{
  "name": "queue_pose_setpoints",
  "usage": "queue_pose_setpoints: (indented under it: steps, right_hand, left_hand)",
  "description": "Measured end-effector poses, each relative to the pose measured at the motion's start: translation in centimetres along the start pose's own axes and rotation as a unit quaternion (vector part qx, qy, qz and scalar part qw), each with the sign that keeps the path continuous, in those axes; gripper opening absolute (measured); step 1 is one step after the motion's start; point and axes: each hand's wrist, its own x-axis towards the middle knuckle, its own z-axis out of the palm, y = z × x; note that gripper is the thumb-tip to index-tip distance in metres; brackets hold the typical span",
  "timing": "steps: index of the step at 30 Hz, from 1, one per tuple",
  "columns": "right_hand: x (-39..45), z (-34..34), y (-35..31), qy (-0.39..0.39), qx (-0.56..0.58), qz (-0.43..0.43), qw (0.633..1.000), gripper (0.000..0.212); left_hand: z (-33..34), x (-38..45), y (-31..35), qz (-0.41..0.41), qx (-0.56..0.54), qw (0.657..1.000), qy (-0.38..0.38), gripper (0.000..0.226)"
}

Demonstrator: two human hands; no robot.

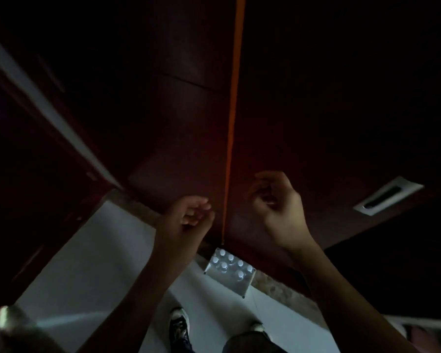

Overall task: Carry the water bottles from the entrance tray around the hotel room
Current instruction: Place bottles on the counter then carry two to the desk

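bottles (229, 263): seven or so white caps showing, standing upright in the tray, low on the floor by the door's foot, between and below the two hands.
tray (236, 285): pale, rectangular, on the floor tight against the stone threshold; its near half looks bare.
step: by my reading, the pickup has not begun; both hands are raised well above the tray and nothing is carried yet.
how to do it well: bend down squarely over the tray, take bottles by the body rather than the cap, one per hand or the tray by its two short rims, and lift level so none tips.
left hand (189, 220): fingers loosely curled toward the palm, holding nothing, apart from the door.
right hand (278, 207): fingers loosely curled too, nothing in them; whether the tips touch the door i cannot tell in this dim light.
door (303, 110): dark wood, an orange strip of light at its seam.
handle (388, 196): recessed metal pull, right of the right hand.
shoes (180, 327): on the pale floor, near the tray.
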Motion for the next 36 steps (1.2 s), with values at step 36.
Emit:
queue_pose_setpoints:
  steps: [36]
  right_hand:
    - [-10.6, 16.8, 61.0, 0.168, -0.128, 0.357, 0.91, 0.043]
  left_hand:
    - [21.0, 2.3, -62.1, -0.082, 0.247, 0.919, -0.294, 0.045]
